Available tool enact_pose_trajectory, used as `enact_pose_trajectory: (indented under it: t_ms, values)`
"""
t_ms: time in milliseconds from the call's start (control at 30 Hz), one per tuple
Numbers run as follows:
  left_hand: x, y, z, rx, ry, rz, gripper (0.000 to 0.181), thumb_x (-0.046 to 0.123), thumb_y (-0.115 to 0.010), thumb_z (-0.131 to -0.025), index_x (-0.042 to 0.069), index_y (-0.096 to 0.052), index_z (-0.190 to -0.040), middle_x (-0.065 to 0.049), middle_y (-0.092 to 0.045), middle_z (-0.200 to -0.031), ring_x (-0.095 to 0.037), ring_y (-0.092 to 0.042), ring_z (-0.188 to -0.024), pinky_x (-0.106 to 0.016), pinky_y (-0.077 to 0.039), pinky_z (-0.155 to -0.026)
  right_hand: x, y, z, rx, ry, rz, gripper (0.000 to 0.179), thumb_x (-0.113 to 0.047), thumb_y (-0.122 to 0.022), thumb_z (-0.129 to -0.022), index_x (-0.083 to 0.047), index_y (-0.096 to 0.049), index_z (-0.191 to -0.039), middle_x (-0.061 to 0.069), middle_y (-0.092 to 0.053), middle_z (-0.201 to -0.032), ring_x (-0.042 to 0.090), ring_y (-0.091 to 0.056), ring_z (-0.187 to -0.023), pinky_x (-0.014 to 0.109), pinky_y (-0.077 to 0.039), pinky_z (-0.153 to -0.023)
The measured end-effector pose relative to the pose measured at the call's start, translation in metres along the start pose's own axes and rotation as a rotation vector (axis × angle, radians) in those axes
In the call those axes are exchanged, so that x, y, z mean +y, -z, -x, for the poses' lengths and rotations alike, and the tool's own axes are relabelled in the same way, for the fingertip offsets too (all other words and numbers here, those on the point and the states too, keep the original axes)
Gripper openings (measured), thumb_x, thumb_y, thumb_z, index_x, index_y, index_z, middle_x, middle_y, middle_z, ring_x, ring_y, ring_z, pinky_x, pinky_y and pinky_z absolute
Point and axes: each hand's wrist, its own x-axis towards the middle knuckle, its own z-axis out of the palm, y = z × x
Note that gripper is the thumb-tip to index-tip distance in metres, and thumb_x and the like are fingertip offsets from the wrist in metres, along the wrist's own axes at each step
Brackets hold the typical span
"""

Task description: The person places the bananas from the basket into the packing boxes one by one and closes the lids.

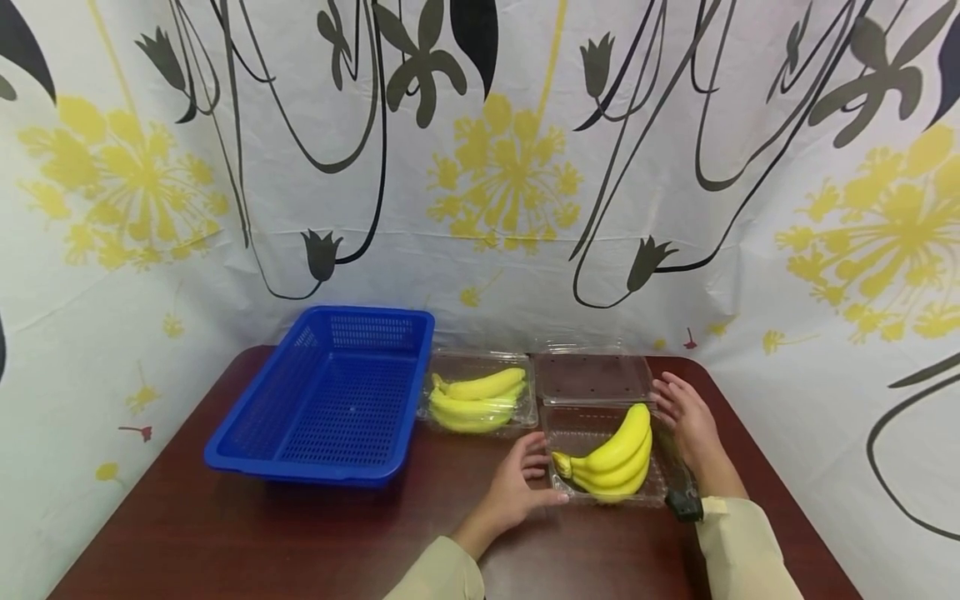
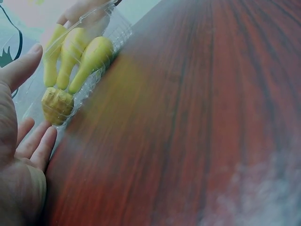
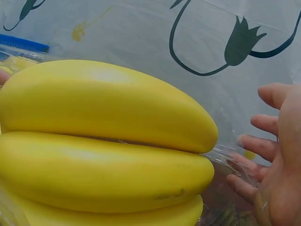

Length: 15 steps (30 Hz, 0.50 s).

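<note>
A bunch of yellow bananas [image 1: 618, 458] lies in the base of a clear plastic clamshell box [image 1: 573, 425], its lid [image 1: 592, 379] folded back toward the wall. My left hand [image 1: 513, 483] is at the box's left side, thumb at the front corner and fingers spread along the edge. On the opposite side, my right hand [image 1: 688, 421] stands with loosely extended fingers near the lid's hinge. In the left wrist view the stem end of the bananas [image 2: 57, 106] sits close to the fingertips. The right wrist view shows the bananas [image 3: 108, 103] large, with the right hand [image 3: 282, 155] apart from them.
Left of the open box is a second clear box [image 1: 531, 408] with bananas [image 1: 476, 404] inside. A blue perforated basket [image 1: 345, 408] stands on the left of the dark red table [image 1: 315, 542]. A patterned sheet [image 1: 480, 183] hangs behind the table.
</note>
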Motion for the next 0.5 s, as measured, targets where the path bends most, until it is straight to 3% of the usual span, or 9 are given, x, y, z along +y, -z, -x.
enact_pose_trajectory:
  t_ms: [100,500]
  values:
    - [-0.0015,-0.0001,0.0001,0.002,0.005,-0.004,0.088,0.008,-0.085,-0.073,0.003,-0.035,-0.146,-0.019,-0.045,-0.142,-0.027,-0.054,-0.119,-0.036,-0.046,-0.097,0.0008,-0.0002,0.0016,0.02,0.022,-0.015,0.033,-0.035,-0.038,-0.106,-0.025,-0.044,-0.136,-0.004,-0.053,-0.13,0.008,-0.053,-0.113,0.02,-0.045,-0.09]
    - [-0.0034,-0.0001,-0.0015,0.002,-0.002,-0.024,0.087,0.008,-0.084,-0.074,0.004,-0.037,-0.147,-0.017,-0.045,-0.143,-0.029,-0.055,-0.118,-0.036,-0.048,-0.095,-0.0012,-0.0013,0.0066,0.107,0.085,-0.079,0.035,-0.033,-0.04,-0.105,-0.016,-0.044,-0.136,-0.001,-0.059,-0.124,0.009,-0.058,-0.11,0.021,-0.048,-0.088]
